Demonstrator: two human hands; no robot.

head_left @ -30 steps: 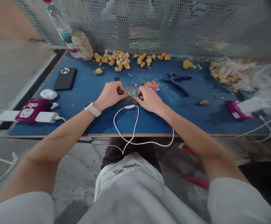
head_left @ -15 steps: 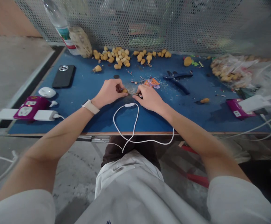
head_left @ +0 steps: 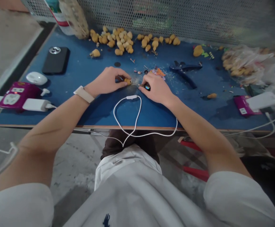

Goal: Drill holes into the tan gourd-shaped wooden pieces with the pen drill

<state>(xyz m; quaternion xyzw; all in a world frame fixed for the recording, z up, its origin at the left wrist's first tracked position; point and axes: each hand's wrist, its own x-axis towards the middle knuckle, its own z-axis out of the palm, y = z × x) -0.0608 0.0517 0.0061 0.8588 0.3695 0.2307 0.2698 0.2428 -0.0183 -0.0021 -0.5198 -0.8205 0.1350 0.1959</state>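
Over a dark-blue tabletop [head_left: 99, 115]: a small tan gourd with a dark hole in its end [head_left: 128, 81], pinched narrowly by the left grip [head_left: 107, 81], its holed end left uncovered and turned rightward, probably to keep that end accessible. Opposite: the right grip [head_left: 160, 90], closed around a slim dark tool with a shiny barrel [head_left: 147, 86], held much like a pen, presumably for fine control; thin tip directed toward the gourd, near but apart; exact kind of tool too small to tell. In front of both grips: a looped white cable with a slim inline switch [head_left: 131, 97], slack across the front edge, perhaps to spare the arms any tug; one stretch hidden beneath the right forearm [head_left: 194, 126]. Along the back, before a grey perforated metal screen [head_left: 118, 14]: clustered small tan gourds [head_left: 122, 41], seemingly placed there to leave working space. Toward the right: a blue-handled, pliers-like hand tool [head_left: 187, 78], handles rightward, apparently for easy reach.
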